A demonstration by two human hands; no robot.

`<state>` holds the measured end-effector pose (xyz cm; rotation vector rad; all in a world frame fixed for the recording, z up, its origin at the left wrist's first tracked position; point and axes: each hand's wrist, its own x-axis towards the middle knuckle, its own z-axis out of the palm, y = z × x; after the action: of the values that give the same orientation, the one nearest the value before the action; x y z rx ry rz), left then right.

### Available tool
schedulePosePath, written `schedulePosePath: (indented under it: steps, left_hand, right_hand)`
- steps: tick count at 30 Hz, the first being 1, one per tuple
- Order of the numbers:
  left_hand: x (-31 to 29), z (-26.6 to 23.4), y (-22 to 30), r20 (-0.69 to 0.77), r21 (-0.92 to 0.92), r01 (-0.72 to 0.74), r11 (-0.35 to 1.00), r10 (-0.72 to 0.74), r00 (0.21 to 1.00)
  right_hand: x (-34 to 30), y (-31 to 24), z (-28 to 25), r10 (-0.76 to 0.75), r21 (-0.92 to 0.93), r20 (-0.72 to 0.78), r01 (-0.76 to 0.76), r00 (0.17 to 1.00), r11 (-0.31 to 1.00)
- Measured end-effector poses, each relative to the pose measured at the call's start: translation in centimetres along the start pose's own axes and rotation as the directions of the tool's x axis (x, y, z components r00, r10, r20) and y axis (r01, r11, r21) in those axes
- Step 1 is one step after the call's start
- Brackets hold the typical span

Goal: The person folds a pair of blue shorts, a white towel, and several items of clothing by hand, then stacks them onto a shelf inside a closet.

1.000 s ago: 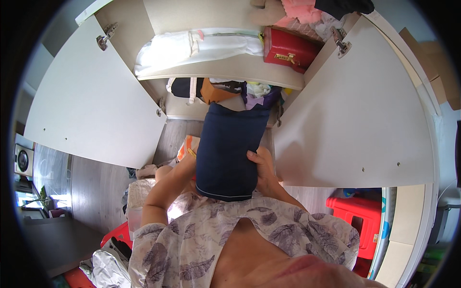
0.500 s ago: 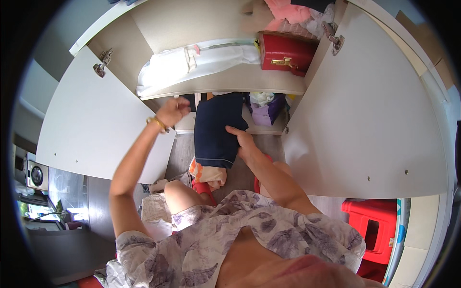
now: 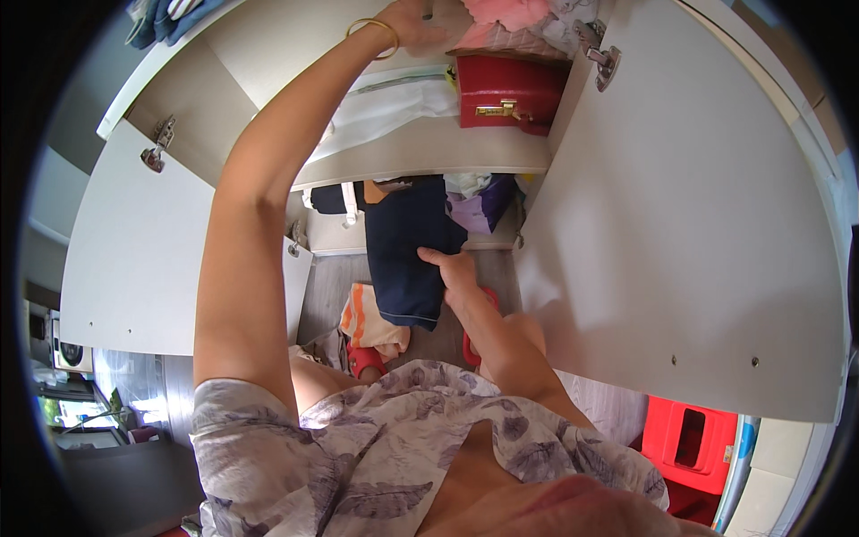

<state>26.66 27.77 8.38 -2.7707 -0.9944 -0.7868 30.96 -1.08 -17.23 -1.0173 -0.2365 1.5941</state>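
Left hand (image 3: pixel 419 20) has gone up onto the top shelf (image 3: pixel 268 45), grip unclear; right hand (image 3: pixel 455 273) pinches the folded navy cloth (image 3: pixel 404 251), fingers closed on it

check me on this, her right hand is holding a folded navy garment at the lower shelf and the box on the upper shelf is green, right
Not quite: the head view shows the box on the upper shelf is red, not green. The right hand does hold the folded navy garment at the lower shelf.

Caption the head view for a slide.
Right hand presses folded navy garment into open white wardrobe; left hand reaches the upper shelf beside a red case.
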Motion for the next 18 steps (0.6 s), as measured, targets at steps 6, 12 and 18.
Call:
schedulePosePath:
  steps: [6, 12, 18]
  left_hand:
    - [2.7, 3.5, 1.7, 0.216, 0.634, -0.136, 0.761, -0.006, 0.976]
    - [-0.5, 4.5, 6.8, -0.018, 0.41, 0.305, 0.86, -0.326, 0.945]
    - [0.3, 5.4, 6.8, -0.119, 0.454, 0.338, 0.824, -0.32, 0.94]
  right_hand:
    - [0.2, 0.8, 0.1, -0.057, -0.031, 0.056, 0.059, 0.997, 0.998]
    - [0.2, 0.2, 0.2, -0.071, -0.094, -0.016, 0.07, 0.997, 0.993]
    - [1.2, 0.7, 0.4, -0.03, -0.153, 0.031, 0.034, 0.999, 0.988]
